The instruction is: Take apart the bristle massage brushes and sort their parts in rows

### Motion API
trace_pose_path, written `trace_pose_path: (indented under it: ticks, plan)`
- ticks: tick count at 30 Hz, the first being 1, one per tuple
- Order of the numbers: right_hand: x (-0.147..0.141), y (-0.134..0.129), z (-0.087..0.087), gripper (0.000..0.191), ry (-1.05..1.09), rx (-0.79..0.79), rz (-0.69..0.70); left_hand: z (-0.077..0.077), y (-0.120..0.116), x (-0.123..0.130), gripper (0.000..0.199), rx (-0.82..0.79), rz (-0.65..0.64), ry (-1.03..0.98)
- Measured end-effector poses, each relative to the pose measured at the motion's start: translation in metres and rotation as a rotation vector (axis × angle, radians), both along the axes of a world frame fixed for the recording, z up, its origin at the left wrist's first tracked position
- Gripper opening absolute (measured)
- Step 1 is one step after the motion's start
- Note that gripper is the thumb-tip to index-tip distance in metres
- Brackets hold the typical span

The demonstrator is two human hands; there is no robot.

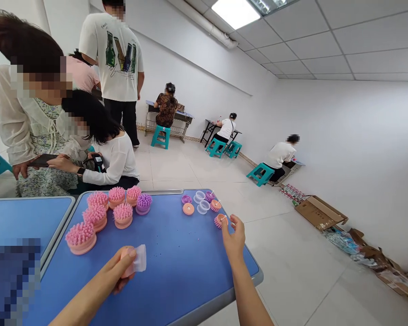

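Observation:
My left hand (123, 267) is closed around a translucent plastic cup (140, 258) with a peach part against it, held above the blue table (177, 290). At the table's right edge, my right hand (235, 235) has its thumb and fingers apart. Its thumb overlaps a pink-bristled brush head (219, 221) with a white stem; whether they touch I cannot tell. Just beyond lie another peach brush head (215, 205), a purple brush head (209, 196), two clear rings (203, 207), a peach disc (188, 208) and a purple disc (187, 199).
Several pink scrub brushes (80, 237) and one purple brush (143, 204) stand at the table's far left. A second blue table (27, 217) adjoins on the left, with people close behind it. Cardboard boxes (318, 213) lie on the floor to the right.

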State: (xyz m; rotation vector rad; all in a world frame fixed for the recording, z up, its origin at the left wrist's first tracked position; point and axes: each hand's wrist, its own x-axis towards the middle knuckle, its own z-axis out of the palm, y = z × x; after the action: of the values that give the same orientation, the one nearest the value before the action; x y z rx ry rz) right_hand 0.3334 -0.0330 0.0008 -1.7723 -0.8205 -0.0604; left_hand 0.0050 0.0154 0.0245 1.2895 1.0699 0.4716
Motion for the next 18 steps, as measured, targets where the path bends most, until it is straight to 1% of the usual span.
trace_pose_path:
  ticks: [1,2,3,4,5,7,8,9,10,11,13,15,18]
  plan:
    - [-0.014,-0.002,0.002,0.042,-0.006,0.008,0.038,0.001,-0.003,0.0,0.046,0.017,0.024,-0.017]
    - [-0.03,-0.005,0.003,0.037,-0.001,0.004,0.108,0.001,-0.005,0.001,0.043,0.036,0.034,-0.042]
    - [-0.047,-0.007,0.005,0.033,0.036,-0.017,0.247,0.0,-0.006,0.001,0.042,0.062,0.025,-0.073]
    - [-0.065,-0.009,0.006,0.032,0.104,-0.082,0.447,-0.001,-0.007,0.001,0.043,0.097,-0.004,-0.097]
    - [-0.083,-0.01,0.007,0.032,0.19,-0.161,0.647,-0.003,-0.008,0.001,0.045,0.134,-0.041,-0.111]
    - [-0.116,-0.012,0.011,0.037,0.355,-0.292,0.976,-0.004,-0.008,0.0,0.047,0.198,-0.104,-0.088]
    - [-0.129,-0.012,0.012,0.041,0.424,-0.345,1.105,-0.004,-0.008,-0.001,0.048,0.225,-0.122,-0.048]
    - [-0.139,-0.012,0.013,0.046,0.478,-0.381,1.2,-0.004,-0.008,-0.002,0.049,0.261,-0.132,-0.007]
    - [-0.147,-0.01,0.014,0.051,0.52,-0.404,1.264,-0.004,-0.008,-0.002,0.05,0.306,-0.132,0.037]
    - [-0.153,-0.008,0.015,0.054,0.558,-0.415,1.295,-0.005,-0.009,-0.003,0.051,0.36,-0.133,0.074]
    - [-0.159,-0.004,0.017,0.058,0.628,-0.423,1.298,-0.007,-0.009,-0.004,0.053,0.485,-0.151,0.123]
    - [-0.16,-0.001,0.018,0.056,0.685,-0.435,1.288,-0.011,-0.011,-0.004,0.053,0.605,-0.201,0.151]
    - [-0.158,-0.002,0.02,0.046,0.722,-0.432,1.307,-0.017,-0.014,-0.004,0.054,0.762,-0.257,0.187]
